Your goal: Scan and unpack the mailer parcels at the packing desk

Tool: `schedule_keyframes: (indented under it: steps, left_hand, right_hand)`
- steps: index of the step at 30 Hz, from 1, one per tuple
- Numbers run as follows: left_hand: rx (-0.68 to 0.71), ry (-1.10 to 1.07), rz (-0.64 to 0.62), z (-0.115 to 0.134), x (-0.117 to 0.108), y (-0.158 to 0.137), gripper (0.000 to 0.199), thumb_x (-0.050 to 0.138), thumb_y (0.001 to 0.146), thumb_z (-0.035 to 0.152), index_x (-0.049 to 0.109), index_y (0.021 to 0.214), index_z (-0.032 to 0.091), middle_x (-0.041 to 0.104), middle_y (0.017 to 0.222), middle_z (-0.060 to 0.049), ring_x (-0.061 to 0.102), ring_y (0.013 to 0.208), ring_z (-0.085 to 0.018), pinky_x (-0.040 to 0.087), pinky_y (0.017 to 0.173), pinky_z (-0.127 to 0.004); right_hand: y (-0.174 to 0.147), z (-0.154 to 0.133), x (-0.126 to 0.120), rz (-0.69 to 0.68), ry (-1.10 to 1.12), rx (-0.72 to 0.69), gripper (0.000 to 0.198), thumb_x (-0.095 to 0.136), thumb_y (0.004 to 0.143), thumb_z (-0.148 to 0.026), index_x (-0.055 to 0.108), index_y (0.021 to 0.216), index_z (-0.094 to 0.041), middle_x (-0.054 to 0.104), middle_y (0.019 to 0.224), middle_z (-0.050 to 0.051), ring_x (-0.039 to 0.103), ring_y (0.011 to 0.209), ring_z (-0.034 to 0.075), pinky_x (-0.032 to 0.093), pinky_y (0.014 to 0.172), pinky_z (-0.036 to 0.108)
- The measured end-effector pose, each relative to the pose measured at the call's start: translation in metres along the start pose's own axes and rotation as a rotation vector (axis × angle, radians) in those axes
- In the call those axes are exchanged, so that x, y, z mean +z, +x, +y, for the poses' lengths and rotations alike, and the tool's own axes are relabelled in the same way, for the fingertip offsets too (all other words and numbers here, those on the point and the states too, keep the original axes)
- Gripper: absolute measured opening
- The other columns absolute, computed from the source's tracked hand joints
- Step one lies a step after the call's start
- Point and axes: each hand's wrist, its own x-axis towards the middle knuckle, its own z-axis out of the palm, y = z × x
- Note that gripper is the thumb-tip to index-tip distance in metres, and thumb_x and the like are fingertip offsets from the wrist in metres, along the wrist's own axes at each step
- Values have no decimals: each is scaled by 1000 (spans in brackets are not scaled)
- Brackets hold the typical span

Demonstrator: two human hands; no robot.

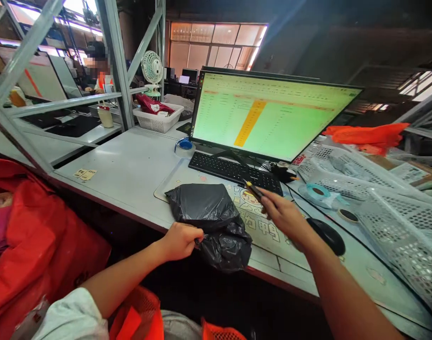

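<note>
A black plastic bag with something flat and boxy inside lies at the table's front edge. Its loose, crumpled end hangs over the edge. My left hand is closed on a gathered part of that end, at the bag's near left side. To the right and above the bag, my right hand grips a slim utility knife with a dark handle and a yellow front part. The knife points up and left toward the keyboard, apart from the bag.
A keyboard stands below a large monitor. At right are a black mouse, a tape roll and white perforated baskets. A red bag sits at lower left, beside a metal frame. Another person sits farther back.
</note>
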Motion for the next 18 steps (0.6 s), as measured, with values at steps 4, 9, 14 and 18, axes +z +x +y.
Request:
schedule_keyframes:
  steps: [4,9,14,18]
  left_hand:
    - [-181,2,39,15,-2,4,30,50,79,9,69,96,25,76,85,1,72,82,-20,43,72,-29]
    - [-378,-19,83,26,-6,10,29,50,81,14,71,94,28,74,82,3,69,80,-21,40,70,-30]
    - [-435,-39,73,25,-5,9,31,49,82,12,72,93,28,74,78,2,69,78,-21,40,69,-29]
    - [-288,-90,-85,34,-30,9,27,53,84,12,72,97,25,76,84,0,70,80,-21,44,71,-28]
  right_hand:
    - [55,-106,-11,-212,46,-290,49,37,105,-34,60,147,-21,78,110,7,72,84,18,57,82,31]
    - [85,-172,14,-465,-192,-394,47,41,101,-19,68,139,-18,71,134,9,69,119,24,51,104,33]
    - [32,-84,-24,-489,-198,-318,45,42,102,-30,71,136,-26,75,128,5,74,109,25,57,97,36]
    - [-28,21,-50,-361,-243,-103,33,56,93,-35,82,113,-33,80,103,7,76,81,28,61,74,40]
